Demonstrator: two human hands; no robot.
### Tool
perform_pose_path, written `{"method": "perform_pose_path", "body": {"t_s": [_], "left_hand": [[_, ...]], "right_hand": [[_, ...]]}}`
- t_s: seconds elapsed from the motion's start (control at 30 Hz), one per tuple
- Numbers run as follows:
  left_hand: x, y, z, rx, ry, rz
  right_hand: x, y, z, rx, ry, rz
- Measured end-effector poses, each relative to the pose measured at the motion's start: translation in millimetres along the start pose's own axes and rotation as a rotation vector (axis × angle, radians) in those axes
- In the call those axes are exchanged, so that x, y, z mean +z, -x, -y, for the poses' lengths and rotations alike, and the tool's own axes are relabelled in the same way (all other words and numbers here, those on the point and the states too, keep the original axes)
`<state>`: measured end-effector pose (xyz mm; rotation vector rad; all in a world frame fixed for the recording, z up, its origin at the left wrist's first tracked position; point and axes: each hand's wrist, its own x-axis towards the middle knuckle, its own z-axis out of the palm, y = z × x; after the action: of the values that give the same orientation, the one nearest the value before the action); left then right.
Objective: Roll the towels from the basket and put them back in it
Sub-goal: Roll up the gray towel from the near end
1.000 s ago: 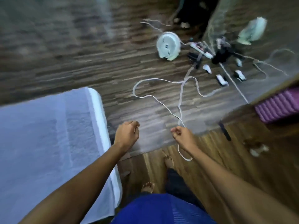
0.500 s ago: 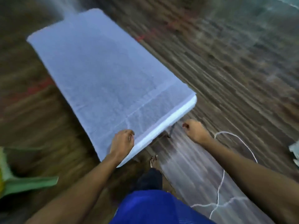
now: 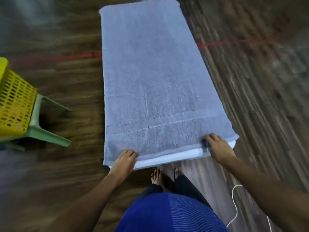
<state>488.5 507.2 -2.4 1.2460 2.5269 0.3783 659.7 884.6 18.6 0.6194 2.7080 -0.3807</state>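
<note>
Both arms reach forward and down, and the left hand and the right hand grip with curled fingers the near edge of the towel, spread flat on a white board, well apart from the yellow basket

The towel lies spread on the tabletop, running from the top centre of the frame to its middle, with the left hand at the near hem's left end and the right hand at its right end. The basket sits on a stool at the left edge, well apart from the towel, and a cord lies on the floor at lower right
</note>
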Motion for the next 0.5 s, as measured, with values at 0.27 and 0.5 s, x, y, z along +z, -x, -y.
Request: {"method": "perform_pose_path", "body": {"t_s": [0.27,0.5], "left_hand": [[11,-12,-28,-0.194,-0.179,0.021],[11,-25,-36,-0.453,0.051,-0.106]], "right_hand": [[5,-24,-37,-0.155,0.109,-0.038],[0,-39,-46,-0.154,0.053,-0.082]]}}
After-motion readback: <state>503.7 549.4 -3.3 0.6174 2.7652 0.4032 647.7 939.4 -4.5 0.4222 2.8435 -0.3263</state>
